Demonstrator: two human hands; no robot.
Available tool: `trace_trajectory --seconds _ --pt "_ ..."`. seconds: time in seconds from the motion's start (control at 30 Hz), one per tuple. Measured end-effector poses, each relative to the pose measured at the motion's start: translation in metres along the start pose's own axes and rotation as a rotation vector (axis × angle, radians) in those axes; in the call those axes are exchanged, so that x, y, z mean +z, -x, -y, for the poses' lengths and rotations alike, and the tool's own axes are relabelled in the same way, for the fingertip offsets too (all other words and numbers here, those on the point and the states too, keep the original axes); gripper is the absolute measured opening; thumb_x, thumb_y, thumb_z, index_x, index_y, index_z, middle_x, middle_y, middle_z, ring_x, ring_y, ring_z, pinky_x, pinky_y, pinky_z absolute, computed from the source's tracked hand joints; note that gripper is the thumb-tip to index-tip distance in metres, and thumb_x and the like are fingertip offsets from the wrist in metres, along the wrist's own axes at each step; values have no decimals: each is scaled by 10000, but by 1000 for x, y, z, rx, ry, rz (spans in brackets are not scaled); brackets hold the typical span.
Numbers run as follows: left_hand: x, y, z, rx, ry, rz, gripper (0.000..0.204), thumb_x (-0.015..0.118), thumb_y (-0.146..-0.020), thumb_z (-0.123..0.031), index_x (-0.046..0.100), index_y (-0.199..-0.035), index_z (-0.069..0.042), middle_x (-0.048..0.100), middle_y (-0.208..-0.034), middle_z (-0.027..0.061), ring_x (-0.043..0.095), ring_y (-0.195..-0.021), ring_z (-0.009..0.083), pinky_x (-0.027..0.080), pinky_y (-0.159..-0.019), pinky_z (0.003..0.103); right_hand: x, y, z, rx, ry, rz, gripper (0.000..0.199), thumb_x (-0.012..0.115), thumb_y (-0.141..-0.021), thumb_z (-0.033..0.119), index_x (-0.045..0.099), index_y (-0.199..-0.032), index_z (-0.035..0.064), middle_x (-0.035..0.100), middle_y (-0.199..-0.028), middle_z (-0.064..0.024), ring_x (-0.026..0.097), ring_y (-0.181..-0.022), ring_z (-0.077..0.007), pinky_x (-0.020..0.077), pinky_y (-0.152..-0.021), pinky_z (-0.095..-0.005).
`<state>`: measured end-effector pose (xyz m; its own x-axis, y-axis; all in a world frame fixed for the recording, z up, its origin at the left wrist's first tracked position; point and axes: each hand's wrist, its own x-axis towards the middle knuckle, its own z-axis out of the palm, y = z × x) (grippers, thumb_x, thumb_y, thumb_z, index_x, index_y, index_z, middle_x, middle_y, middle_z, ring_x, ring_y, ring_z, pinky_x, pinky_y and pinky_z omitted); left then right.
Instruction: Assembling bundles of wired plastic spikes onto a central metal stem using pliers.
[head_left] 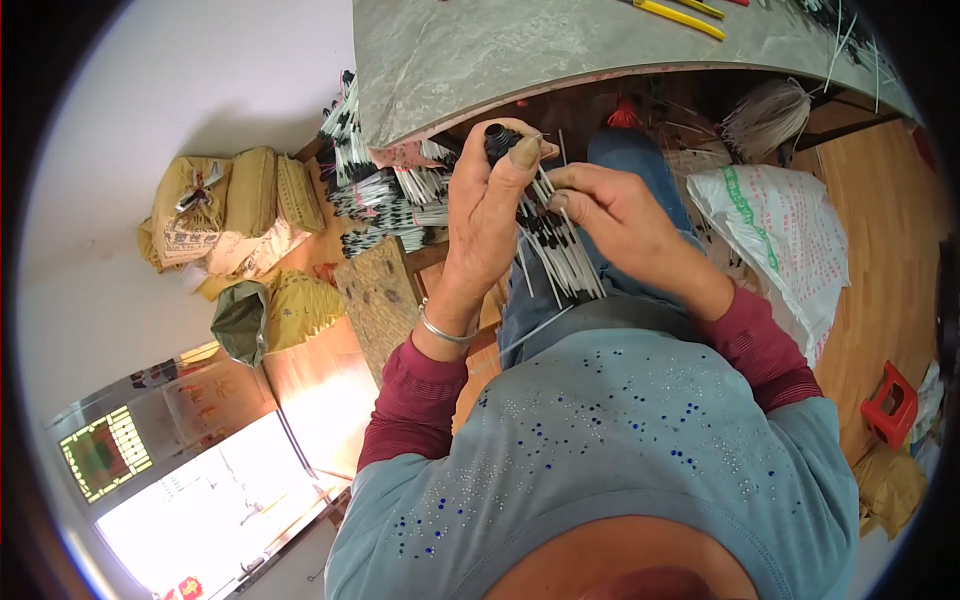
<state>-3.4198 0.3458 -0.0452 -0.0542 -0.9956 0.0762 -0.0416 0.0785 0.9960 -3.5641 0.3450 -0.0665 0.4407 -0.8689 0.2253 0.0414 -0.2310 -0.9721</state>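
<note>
In front of my lap, my left hand [478, 215] is closed around a small dark black piece [497, 140] with a rounded end, its thumb pressed over the top. My right hand [635, 225] is beside it, thumb and forefinger pinched on a thin white stick. Below the hands, a loose bunch of white sticks with black ends [565, 255] lies across my thighs. The fingers partly hide where the black piece and the stick come close, so I cannot tell whether they are joined.
A grey marbled table [480, 50] stands ahead, carrying yellow-handled tools [680, 18]. Stacked bundles of black-and-white sticks [390, 195] are at the left, near a worn wooden bench [378, 290]. A white woven sack [780, 230] and a red stool [890, 405] are at the right.
</note>
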Motion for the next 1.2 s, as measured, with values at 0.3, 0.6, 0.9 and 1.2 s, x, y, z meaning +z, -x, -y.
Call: trace_trajectory --seconds 0.3,0.6,0.9,1.2 --pt "1 2 7 43 16 -35 295 409 -869 -284 465 -913 2 511 -838 82 494 -796 142 390 -746 254 13 -1 2 -104 516 -85 78 455 -752 1 447 -830 -1 493 -719 -185 488 -621 -375 386 -501 -394" --pt "-1 5 9 38 228 17 311 381 -881 -293 448 -921 7 504 -856 99 495 -829 174 390 -783 288 13 -2 -4 -136 483 -69 59 449 -734 27 442 -789 7 523 -700 -157 521 -602 -358 413 -493 -417" --pt "1 8 6 47 25 -20 227 464 -849 -223 448 -919 -8 517 -878 105 502 -843 162 396 -788 279 8 -3 -2 -179 562 -34 72 472 -715 23 446 -780 5 534 -680 -154 531 -614 -353 418 -491 -407" --pt "10 12 1 -10 -3 -193 98 524 -748 -41 471 -826 -16 515 -753 25 470 -697 71 405 -639 202 8 -7 2 -130 426 52 94 494 -737 42 501 -807 -20 553 -710 -172 549 -617 -312 434 -518 -366"
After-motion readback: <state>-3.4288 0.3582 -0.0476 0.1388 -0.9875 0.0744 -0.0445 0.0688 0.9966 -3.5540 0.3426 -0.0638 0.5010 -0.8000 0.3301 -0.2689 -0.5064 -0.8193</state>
